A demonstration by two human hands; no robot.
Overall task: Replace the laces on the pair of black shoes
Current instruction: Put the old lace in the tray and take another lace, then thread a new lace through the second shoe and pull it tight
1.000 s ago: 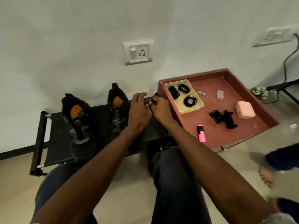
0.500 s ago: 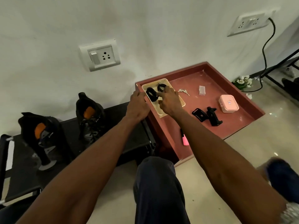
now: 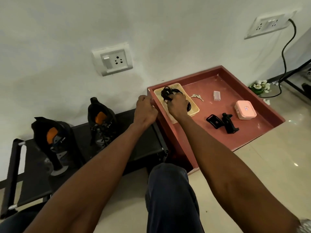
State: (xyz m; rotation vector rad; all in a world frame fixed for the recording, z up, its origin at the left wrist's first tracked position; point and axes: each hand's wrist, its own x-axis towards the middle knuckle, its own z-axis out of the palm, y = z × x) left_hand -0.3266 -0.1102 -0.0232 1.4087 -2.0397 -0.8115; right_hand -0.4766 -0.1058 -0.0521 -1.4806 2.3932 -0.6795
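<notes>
Two black shoes with orange insoles stand on a low black rack (image 3: 144,145): the left shoe (image 3: 52,142) and the right shoe (image 3: 101,121). A cream tray (image 3: 193,106) sits in the near left corner of a red box (image 3: 252,132) and holds coiled black laces (image 3: 165,93). My right hand (image 3: 177,104) is inside the cream tray, fingers curled around a bundle of the black laces. My left hand (image 3: 145,110) hovers with curled fingers at the red box's left edge, beside the tray; nothing is visible in it.
In the red box lie keys (image 3: 197,96), a small clear piece (image 3: 216,95), a pink case (image 3: 245,109) and a black phone holder (image 3: 222,122). Wall sockets (image 3: 112,60) are behind. A cable (image 3: 286,52) and white flowers (image 3: 260,85) lie at the right. My knee (image 3: 170,190) is below.
Both hands left the right shoe on the rack and moved right to the red box. My right hand went into the cream tray and closed on the black laces.
</notes>
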